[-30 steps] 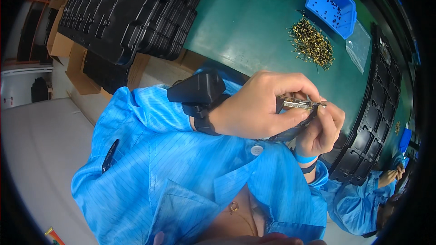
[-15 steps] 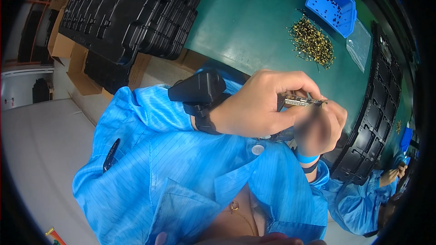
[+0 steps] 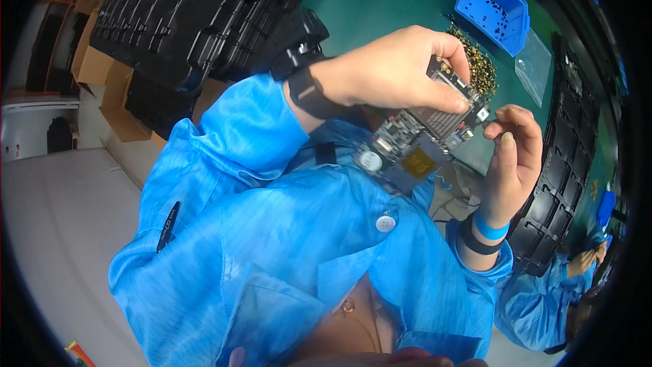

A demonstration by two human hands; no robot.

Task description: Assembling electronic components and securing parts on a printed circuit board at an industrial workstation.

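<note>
My left hand (image 3: pixel 401 71), with a black device strapped at its wrist, holds a printed circuit board (image 3: pixel 445 122) by its upper edge. Thumb and fingers pinch the board, which is tilted in front of my chest. Its face carries dark chips, metal connectors, a round silvery part and a gold-coloured patch; the lower end is blurred. Just right of the board, my right hand (image 3: pixel 513 160) is raised with fingers loosely bent and apart, touching nothing. It wears a blue and black wristband (image 3: pixel 490 228). Behind the left hand lies a heap of small gold-and-black parts (image 3: pixel 483 71), partly covered.
A blue bin (image 3: pixel 521 30) with scattered small black pieces stands on the green table (image 3: pixel 367 10). Beside it lies a clear plastic bag (image 3: pixel 534 71). Black trays (image 3: pixel 173 20) are stacked at left; another black tray (image 3: pixel 553 183) stands right. A co-worker (image 3: pixel 533 309) sits far right.
My hands have separated: the right hand let go of the board and moved right and down. The left hand lifted up and away, turning the board so its face shows.
</note>
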